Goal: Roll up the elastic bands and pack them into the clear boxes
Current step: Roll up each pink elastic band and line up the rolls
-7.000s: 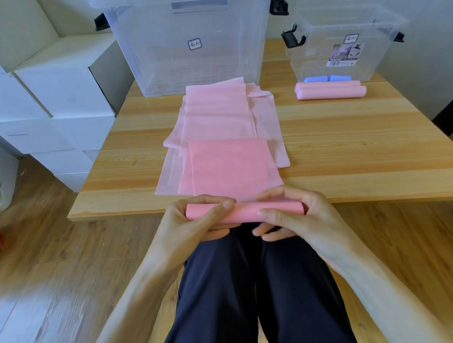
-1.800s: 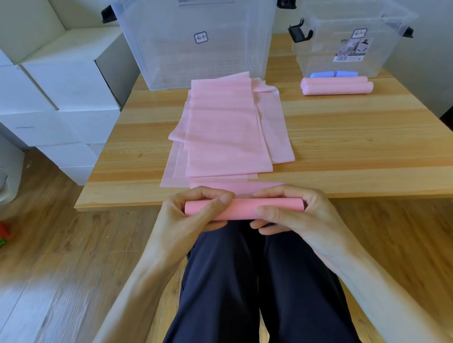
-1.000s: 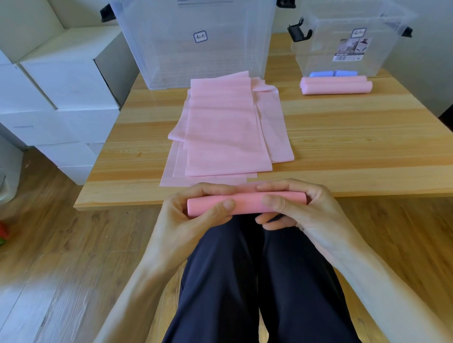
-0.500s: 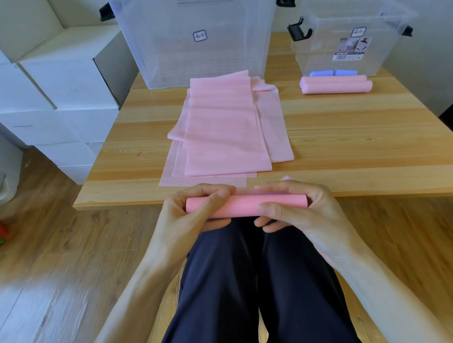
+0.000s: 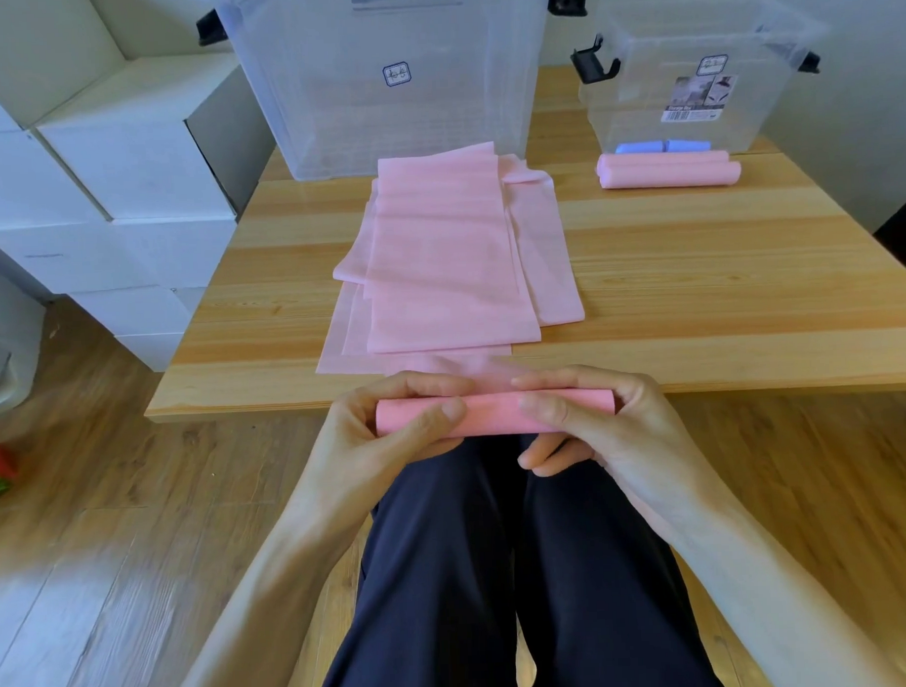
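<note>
Pink roll (image 5: 494,412) lies crosswise between my hands, long axis left-right, just off the table edge (image 5: 237,404). Left hand (image 5: 387,438) grips its left end, right hand (image 5: 592,425) its right. Unrolled tail (image 5: 452,366) runs straight ahead onto the table; small clear box (image 5: 698,77) lies ahead-right, nearer my right hand.

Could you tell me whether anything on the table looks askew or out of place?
The flat pink bands lie in an uneven, fanned stack, edges not lined up. Two pink rolls sit on the table outside the small clear box, not yet packed.
</note>
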Demonstrator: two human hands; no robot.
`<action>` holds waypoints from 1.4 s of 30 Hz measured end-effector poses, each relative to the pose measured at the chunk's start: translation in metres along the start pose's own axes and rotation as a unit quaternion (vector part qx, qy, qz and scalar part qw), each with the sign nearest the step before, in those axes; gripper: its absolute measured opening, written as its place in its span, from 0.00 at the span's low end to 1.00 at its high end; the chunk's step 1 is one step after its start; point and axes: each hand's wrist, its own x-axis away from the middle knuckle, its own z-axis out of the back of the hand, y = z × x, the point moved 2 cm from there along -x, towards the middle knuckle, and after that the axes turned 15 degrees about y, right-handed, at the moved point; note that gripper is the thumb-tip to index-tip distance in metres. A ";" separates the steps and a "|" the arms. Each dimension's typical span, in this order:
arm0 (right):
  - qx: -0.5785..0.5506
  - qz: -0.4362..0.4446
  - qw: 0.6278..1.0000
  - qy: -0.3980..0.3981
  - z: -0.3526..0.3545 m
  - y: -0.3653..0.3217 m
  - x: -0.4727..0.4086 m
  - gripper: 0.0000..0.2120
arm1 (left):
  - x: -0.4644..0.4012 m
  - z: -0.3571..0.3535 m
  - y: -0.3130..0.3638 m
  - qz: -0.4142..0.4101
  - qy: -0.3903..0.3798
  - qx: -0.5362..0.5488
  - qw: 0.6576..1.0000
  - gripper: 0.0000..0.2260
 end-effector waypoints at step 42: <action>0.039 0.098 0.991 0.087 0.067 -0.035 -0.062 0.15 | -0.058 -0.058 0.029 -0.106 -0.064 -0.064 0.990 0.13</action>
